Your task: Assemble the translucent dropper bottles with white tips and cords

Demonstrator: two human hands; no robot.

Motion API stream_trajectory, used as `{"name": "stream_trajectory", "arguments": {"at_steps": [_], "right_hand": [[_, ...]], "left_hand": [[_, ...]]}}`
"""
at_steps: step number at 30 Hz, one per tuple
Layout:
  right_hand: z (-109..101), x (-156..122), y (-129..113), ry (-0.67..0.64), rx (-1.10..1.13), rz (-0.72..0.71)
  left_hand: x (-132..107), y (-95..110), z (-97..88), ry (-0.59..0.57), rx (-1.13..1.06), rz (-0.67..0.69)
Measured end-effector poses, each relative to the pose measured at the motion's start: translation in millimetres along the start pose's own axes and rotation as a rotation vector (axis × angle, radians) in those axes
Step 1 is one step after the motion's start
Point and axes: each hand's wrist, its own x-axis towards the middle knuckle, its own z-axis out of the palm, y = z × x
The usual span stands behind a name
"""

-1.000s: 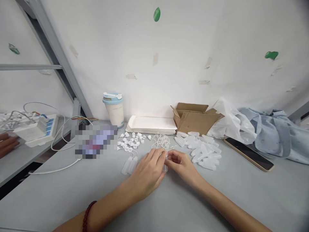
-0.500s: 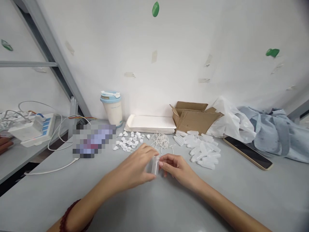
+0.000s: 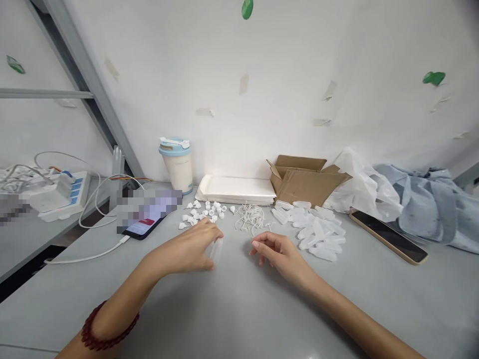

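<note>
My left hand (image 3: 189, 248) grips a small clear plastic tube (image 3: 216, 251) between thumb and fingertips, just above the table. The tube is blurred and partly hidden by the fingers. Close beyond this hand lie several small white caps (image 3: 194, 212). My right hand (image 3: 275, 251) is apart from the tube, its fingers curled and the thumb tip against the index finger. Anything in that pinch is too small to make out. Thin white cords (image 3: 250, 217) lie in a tangle beyond it, and a pile of translucent plastic tubes (image 3: 318, 232) is to its right.
At the back stand a lidded paper cup (image 3: 177, 169), a stack of white sheets or envelopes (image 3: 237, 188) and an open cardboard box (image 3: 309, 184). A plugged-in phone (image 3: 149, 219) lies left; another phone (image 3: 387, 237) lies right, by a plastic bag (image 3: 368, 192) and blue cloth (image 3: 426, 204).
My left hand has moved left with the tube, away from my right hand. The right hand, which was at the tube, stays nearly in place. The view has shifted slightly.
</note>
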Motion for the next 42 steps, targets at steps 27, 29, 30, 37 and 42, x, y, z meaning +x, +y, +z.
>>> {"name": "stream_trajectory", "arguments": {"at_steps": [27, 29, 30, 37, 42], "right_hand": [[-14.7, 4.7, -8.1, 0.118, -0.139, -0.076], [-18.9, 5.7, -7.9, 0.161, -0.186, -0.097], [-21.3, 6.0, -7.5, 0.187, -0.220, -0.111], [-39.2, 11.4, 4.9, 0.391, -0.735, -0.389], [-53.6, 19.8, 15.6, 0.424, -1.032, -0.492]], "left_hand": [[13.1, 11.2, 11.7, 0.215, 0.008, 0.102], [18.9, 12.4, 18.2, 0.280, 0.045, 0.143], [21.0, 13.3, 20.6, 0.299, 0.062, 0.157], [24.4, 18.5, 29.8, 0.293, 0.188, 0.226], [26.7, 23.4, 37.5, 0.274, 0.257, 0.216]]}}
